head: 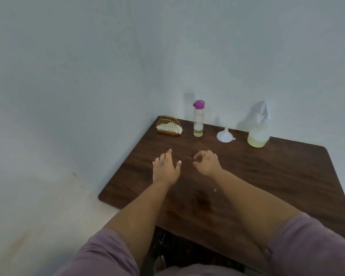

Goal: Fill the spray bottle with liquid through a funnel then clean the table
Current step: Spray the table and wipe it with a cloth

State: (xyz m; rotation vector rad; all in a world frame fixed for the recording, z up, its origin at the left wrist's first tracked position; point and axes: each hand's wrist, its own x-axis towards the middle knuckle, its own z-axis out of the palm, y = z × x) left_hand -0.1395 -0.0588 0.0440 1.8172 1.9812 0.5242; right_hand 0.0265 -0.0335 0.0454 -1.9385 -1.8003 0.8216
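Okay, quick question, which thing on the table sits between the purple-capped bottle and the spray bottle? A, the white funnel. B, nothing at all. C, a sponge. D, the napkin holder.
A: the white funnel rests on the table, with the purple-capped bottle to its left and the spray bottle to its right.
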